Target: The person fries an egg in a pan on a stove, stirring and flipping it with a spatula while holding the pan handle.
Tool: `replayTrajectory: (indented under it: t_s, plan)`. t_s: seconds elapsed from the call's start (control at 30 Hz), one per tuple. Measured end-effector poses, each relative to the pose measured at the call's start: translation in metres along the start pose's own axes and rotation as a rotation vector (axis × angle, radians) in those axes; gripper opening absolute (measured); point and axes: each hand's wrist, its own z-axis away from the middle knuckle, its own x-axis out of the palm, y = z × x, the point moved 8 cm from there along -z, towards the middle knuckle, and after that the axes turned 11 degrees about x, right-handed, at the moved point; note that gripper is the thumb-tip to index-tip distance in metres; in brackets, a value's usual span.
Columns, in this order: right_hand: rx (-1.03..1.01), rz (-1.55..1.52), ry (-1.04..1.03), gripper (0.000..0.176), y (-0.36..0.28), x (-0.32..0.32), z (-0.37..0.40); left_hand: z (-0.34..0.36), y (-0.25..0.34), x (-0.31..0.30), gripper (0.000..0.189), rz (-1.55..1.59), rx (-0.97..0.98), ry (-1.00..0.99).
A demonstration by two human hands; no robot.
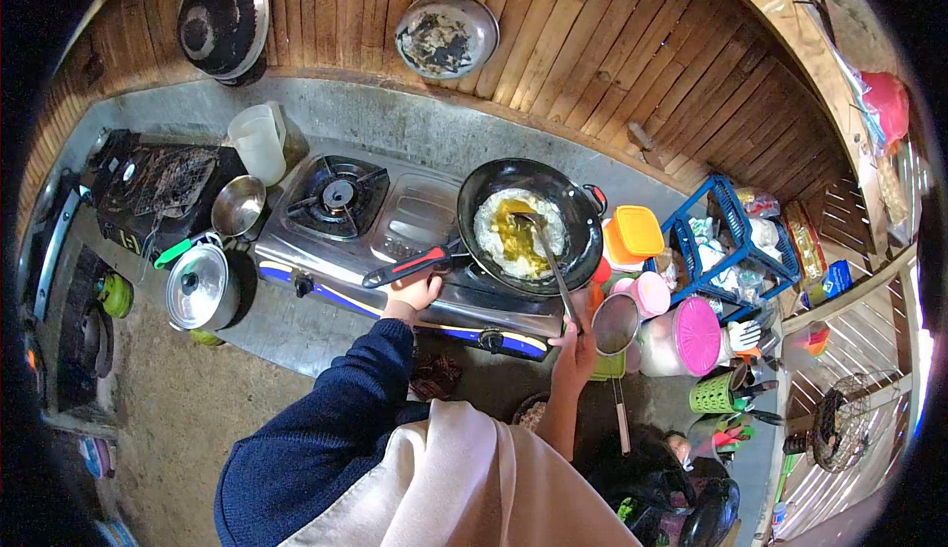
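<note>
A black wok (583, 251) sits on the right side of the gas stove (415, 221). In it lies what looks like an egg (513, 231), white at the edges and yellow in the middle. My left hand (420, 292) is wrapped round the wok's black-and-red handle (395, 269). My right hand (575, 350) grips the handle of a long metal spatula (555, 269), whose head rests in the egg. Part of that head is hidden by the food.
A bare burner (338, 195) is at the stove's left, beside a saucepan (238, 206) and lidded pot (199, 285). A strainer (617, 325), pink-lidded tub (696, 337), orange-lidded container (639, 231) and blue rack (731, 241) stand right. Someone's head (678, 448) shows below.
</note>
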Motion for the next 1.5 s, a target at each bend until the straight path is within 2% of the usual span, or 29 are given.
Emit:
replayTrajectory:
  t_s: [0.07,0.2,0.3,0.37,0.57,0.7,0.77,0.97,1.2,1.5]
  plan:
    - [0.095,0.021,-0.077,0.033,0.012,0.007,-0.002,0.000,0.000,0.001,0.030,0.003,-0.010,-0.038]
    - [0.104,0.112,-0.068,0.033,0.014,0.002,-0.001,0.000,0.000,-0.001,0.031,-0.008,-0.030,-0.059]
    - [0.206,0.044,-0.060,0.030,0.010,-0.005,0.003,0.000,-0.001,0.002,0.031,-0.028,-0.031,-0.078]
    - [0.140,-0.025,-0.034,0.028,-0.011,-0.011,0.009,0.000,0.001,-0.002,0.032,0.000,-0.021,-0.025]
    - [0.077,-0.012,0.121,0.024,-0.042,-0.038,0.019,0.001,-0.003,0.004,0.034,-0.001,-0.051,-0.080]
    - [0.020,0.042,0.140,0.023,-0.060,-0.054,0.023,0.000,-0.003,0.004,0.034,-0.024,-0.042,-0.073]
    - [0.026,0.021,0.149,0.022,-0.063,-0.062,0.025,0.001,0.000,-0.002,0.033,-0.008,-0.011,0.008]
    - [-0.027,0.044,0.194,0.020,-0.077,-0.076,0.031,0.001,-0.004,0.005,0.032,-0.019,-0.009,0.006]
    - [-0.046,0.073,0.245,0.021,-0.069,-0.082,0.025,0.001,-0.006,0.009,0.035,0.013,0.008,-0.013]
    - [0.075,0.041,0.135,0.022,-0.025,-0.055,0.012,0.001,-0.005,0.008,0.034,-0.038,-0.038,-0.086]
